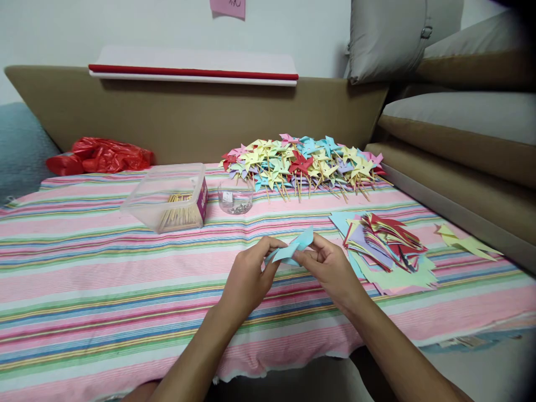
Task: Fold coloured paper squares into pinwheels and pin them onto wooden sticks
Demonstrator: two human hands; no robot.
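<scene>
A light blue paper pinwheel [291, 251], its blades curled and without a stick, is held between my two hands above the striped cloth. My left hand [256, 265] pinches its left side, thumb below and fingers at the edge. On the right side, my right hand [324, 262] grips it between thumb and bent fingers. Just beyond the hands stand a clear round tub [235, 200] with small metal pins and a clear plastic box [163, 201] lying open with many wooden sticks [181, 211] inside.
Finished pinwheels on sticks [301, 162] lie heaped at the back. Right of my hands is a pile of cut coloured paper [385, 251], with yellow paper pieces [464, 241] beside it. A red plastic bag [103, 156] lies back left; stacked cushions [460, 123] rise at the right.
</scene>
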